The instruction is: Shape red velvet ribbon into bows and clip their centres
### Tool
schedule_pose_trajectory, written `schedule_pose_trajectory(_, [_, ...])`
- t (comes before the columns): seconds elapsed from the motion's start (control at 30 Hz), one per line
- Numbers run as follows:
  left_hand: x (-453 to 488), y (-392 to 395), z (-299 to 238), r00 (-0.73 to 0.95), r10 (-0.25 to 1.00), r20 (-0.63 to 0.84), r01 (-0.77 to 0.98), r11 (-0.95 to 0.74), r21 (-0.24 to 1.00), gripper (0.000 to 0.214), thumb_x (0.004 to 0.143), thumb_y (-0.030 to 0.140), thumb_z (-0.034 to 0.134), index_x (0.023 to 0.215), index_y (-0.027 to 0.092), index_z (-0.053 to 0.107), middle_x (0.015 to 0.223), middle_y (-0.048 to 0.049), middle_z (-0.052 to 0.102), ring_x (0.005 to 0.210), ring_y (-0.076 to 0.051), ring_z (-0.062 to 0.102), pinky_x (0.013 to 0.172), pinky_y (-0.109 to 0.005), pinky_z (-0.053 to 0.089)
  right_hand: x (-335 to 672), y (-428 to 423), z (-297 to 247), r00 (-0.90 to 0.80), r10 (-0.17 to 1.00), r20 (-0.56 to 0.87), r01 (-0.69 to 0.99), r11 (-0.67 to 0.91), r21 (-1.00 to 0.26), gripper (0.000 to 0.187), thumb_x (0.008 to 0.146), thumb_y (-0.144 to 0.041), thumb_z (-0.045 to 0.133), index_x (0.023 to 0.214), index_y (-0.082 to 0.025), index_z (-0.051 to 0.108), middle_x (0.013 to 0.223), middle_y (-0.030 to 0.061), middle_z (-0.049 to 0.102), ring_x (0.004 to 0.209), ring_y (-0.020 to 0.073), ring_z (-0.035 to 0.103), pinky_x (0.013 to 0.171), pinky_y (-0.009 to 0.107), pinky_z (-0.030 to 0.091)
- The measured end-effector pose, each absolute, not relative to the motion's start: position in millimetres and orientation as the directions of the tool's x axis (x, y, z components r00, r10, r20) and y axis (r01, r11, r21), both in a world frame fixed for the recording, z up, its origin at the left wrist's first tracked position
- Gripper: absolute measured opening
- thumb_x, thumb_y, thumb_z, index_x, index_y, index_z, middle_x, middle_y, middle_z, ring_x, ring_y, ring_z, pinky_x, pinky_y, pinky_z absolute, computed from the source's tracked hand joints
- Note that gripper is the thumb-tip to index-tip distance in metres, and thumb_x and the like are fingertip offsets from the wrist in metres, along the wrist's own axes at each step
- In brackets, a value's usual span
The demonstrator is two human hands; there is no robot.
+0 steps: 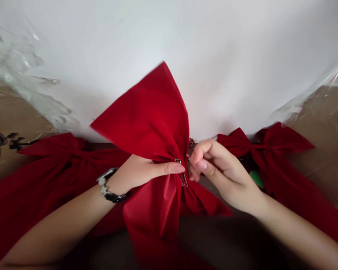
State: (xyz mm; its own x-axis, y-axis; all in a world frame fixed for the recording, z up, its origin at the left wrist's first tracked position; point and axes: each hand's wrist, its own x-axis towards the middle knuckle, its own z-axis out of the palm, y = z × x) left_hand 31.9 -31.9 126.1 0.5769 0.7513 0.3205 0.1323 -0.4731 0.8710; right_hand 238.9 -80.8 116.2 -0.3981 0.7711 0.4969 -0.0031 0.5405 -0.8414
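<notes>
A large red fabric bow [154, 116] is held up in the middle of the view, one wide loop pointing up and its tails hanging down. My left hand [146, 170] grips it at the gathered centre, the thumb pressing on a small silver metal clip [183, 178] that lies against the knot. The fingers behind the bow are hidden. Just right of the knot is my right hand [219, 168], its fingers curled and the thumb near the index finger. Whether anything thin is pinched there I cannot make out.
More red bows lie at the left [70, 150] and at the right [266, 144]. A white panel [214, 67] rises behind. Brown cardboard with clear plastic wrap [25, 63] stands on both sides. A green round object [256, 179] shows beside the right bow.
</notes>
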Motion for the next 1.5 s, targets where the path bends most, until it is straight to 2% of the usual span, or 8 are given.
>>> schedule_pose_trajectory(0.33, [36.5,-4.0,103.3,0.474,0.830,0.294,0.282,-0.460,0.842,0.036,0.072,0.045,0.075,0.095,0.019,0.067,0.102,-0.0039,0.073,0.097,-0.024,0.066,0.088,-0.038,0.052,230.0,-41.3,94.2,-0.228,0.906,0.355,0.089,0.383,-0.919,0.016,0.086,-0.028,0.060,0.092,-0.019,0.048,0.066,-0.0069,0.032,0.057,0.0067,0.031,0.055,0.021,0.032])
schedule_pose_trajectory(0.7, [16.5,9.9,22.5,0.493,0.867,0.069,0.259,-0.222,0.940,0.043,0.080,0.049,0.065,0.107,0.016,0.060,0.114,-0.0098,0.068,0.107,-0.026,0.063,0.093,-0.037,0.050,207.5,-16.9,7.1,-0.230,0.973,-0.035,-0.128,-0.066,-0.990,0.035,0.073,-0.047,0.069,0.080,-0.015,0.056,0.058,-0.0080,0.040,0.045,0.0029,0.027,0.041,0.019,0.023])
schedule_pose_trajectory(1.03, [11.6,9.9,7.9,0.455,0.889,-0.053,0.454,-0.180,0.873,0.025,0.081,0.041,0.058,0.085,0.017,0.060,0.092,-0.0056,0.069,0.091,-0.025,0.063,0.088,-0.041,0.050,212.3,-18.3,-11.1,-0.245,0.964,-0.106,-0.076,-0.128,-0.989,0.036,0.071,-0.048,0.071,0.078,-0.015,0.057,0.052,-0.0089,0.040,0.040,0.0029,0.033,0.040,0.018,0.024])
schedule_pose_trajectory(1.17, [9.0,18.1,2.0,0.345,0.929,0.134,0.365,-0.265,0.893,0.047,0.081,0.039,0.062,0.119,0.016,0.048,0.121,-0.0125,0.060,0.113,-0.026,0.058,0.098,-0.043,0.046,214.0,-15.9,-10.8,-0.266,0.959,-0.098,-0.103,-0.129,-0.986,0.037,0.070,-0.048,0.072,0.076,-0.016,0.054,0.052,-0.0097,0.039,0.041,0.0027,0.033,0.041,0.018,0.025])
schedule_pose_trajectory(1.27, [4.8,25.0,12.5,0.110,0.884,0.455,0.382,-0.460,0.802,0.081,0.076,0.031,0.069,0.142,0.020,0.022,0.149,-0.0199,0.032,0.129,-0.027,0.046,0.101,-0.043,0.044,214.1,-15.6,-10.4,-0.278,0.955,-0.104,-0.122,-0.143,-0.982,0.039,0.069,-0.050,0.072,0.075,-0.017,0.052,0.053,-0.0101,0.037,0.042,0.0023,0.028,0.041,0.018,0.026])
schedule_pose_trajectory(1.33, [3.8,26.6,26.0,0.229,0.760,0.608,0.479,-0.632,0.609,0.072,0.078,0.026,0.069,0.140,0.021,0.032,0.152,-0.0169,0.029,0.138,-0.028,0.035,0.109,-0.045,0.036,214.0,-15.9,-10.4,-0.290,0.952,-0.098,-0.092,-0.129,-0.987,0.039,0.070,-0.050,0.071,0.075,-0.017,0.052,0.053,-0.0098,0.036,0.043,0.0029,0.027,0.042,0.018,0.025])
schedule_pose_trajectory(1.43, [7.9,24.8,41.3,0.710,0.560,0.426,0.413,-0.822,0.393,0.029,0.091,0.020,0.051,0.119,0.025,0.059,0.131,-0.0055,0.060,0.137,-0.022,0.039,0.116,-0.047,0.024,213.9,-16.2,-12.4,-0.340,0.939,-0.041,0.005,-0.042,-0.999,0.038,0.072,-0.049,0.071,0.073,-0.016,0.053,0.055,-0.0079,0.039,0.047,0.0043,0.030,0.045,0.019,0.025])
schedule_pose_trajectory(1.5, [12.1,23.8,42.2,0.796,0.494,0.351,0.389,-0.860,0.330,0.027,0.093,0.019,0.046,0.113,0.026,0.064,0.121,-0.0027,0.068,0.130,-0.020,0.049,0.118,-0.051,0.015,214.0,-16.4,-14.9,-0.372,0.928,0.011,0.065,0.038,-0.997,0.038,0.073,-0.049,0.071,0.072,-0.016,0.053,0.058,-0.0063,0.041,0.051,0.0052,0.031,0.049,0.020,0.027])
